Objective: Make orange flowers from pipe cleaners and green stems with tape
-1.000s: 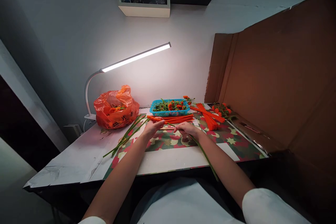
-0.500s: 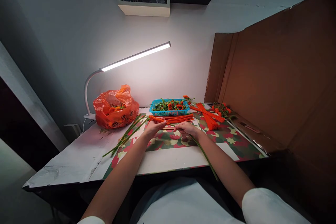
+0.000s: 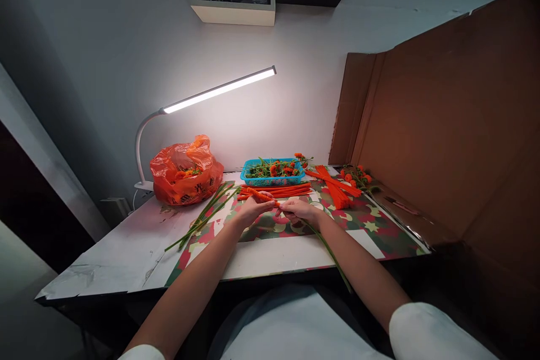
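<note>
My left hand (image 3: 252, 211) is closed around an orange coil (image 3: 262, 196), which looks like pipe cleaner wound about one end of a long green stem (image 3: 331, 253). At the coil's lower end, my right hand (image 3: 300, 210) pinches where orange meets green. From there the stem runs under my right wrist and past the table's front edge. Just behind my hands lie straight orange pipe cleaners (image 3: 295, 189). Several loose green stems (image 3: 198, 225) rest to the left. My fingers cover part of the coil.
A blue basket (image 3: 272, 181) of orange flowers and greenery stands at the back. Left of it are an orange plastic bag (image 3: 185, 180) and a lit lamp (image 3: 219, 91). More orange strips (image 3: 333, 185) and flowers (image 3: 356, 177) lie right, beside a cardboard wall (image 3: 442, 124).
The orange coil has shifted slightly right and now tilts down toward my right hand. My hands are closer together, and the bare green length between them is no longer seen.
</note>
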`<action>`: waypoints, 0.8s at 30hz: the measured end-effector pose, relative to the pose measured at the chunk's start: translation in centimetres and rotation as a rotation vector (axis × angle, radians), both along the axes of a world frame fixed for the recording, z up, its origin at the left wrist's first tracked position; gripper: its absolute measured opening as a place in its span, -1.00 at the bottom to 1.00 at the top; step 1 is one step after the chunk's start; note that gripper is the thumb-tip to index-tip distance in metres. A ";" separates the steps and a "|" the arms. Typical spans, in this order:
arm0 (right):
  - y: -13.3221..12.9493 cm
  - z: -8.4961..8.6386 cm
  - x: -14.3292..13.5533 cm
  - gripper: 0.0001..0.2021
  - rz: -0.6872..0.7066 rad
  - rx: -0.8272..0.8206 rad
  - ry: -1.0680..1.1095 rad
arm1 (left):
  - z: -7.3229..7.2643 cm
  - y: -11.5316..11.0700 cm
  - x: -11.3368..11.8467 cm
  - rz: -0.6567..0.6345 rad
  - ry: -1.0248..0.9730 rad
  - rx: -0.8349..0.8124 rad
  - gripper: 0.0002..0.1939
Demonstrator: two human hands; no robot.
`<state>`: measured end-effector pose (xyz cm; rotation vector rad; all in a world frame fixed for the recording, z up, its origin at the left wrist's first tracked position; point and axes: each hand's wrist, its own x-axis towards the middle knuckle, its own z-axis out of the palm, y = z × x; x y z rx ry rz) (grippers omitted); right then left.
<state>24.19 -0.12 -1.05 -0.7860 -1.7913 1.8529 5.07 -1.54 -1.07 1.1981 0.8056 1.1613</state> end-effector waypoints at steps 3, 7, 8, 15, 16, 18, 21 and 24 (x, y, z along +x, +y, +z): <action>-0.1 0.0 0.0 -0.61 0.010 0.017 0.009 | 0.2 0.5 -0.2 0.083 -0.088 0.001 -0.61; 0.0 0.1 -0.1 -0.65 -0.026 0.036 0.041 | 1.1 1.4 -1.0 0.327 -0.280 -0.090 -0.82; 0.1 0.1 -0.1 -0.66 -0.036 0.032 0.049 | 1.3 1.5 -1.2 0.344 -0.301 -0.119 -0.86; 0.7 -0.2 -0.2 -0.66 -0.124 0.003 0.037 | 1.0 1.8 -1.4 0.342 -0.309 -0.144 -0.92; 0.7 -0.2 -0.2 -0.67 -0.117 0.010 0.031 | 0.9 1.8 -1.4 0.330 -0.299 -0.134 -0.92; 0.7 -0.3 -0.1 -0.69 -0.086 0.021 0.023 | 0.7 1.9 -1.4 0.306 -0.284 -0.118 -0.91; 0.8 -0.5 -0.1 -0.70 -0.038 0.028 0.025 | 0.6 1.9 -1.4 0.279 -0.268 -0.107 -0.90; 1.1 -0.8 -0.1 -0.69 -0.010 0.034 0.027 | 0.6 1.8 -1.4 0.261 -0.228 -0.095 -0.88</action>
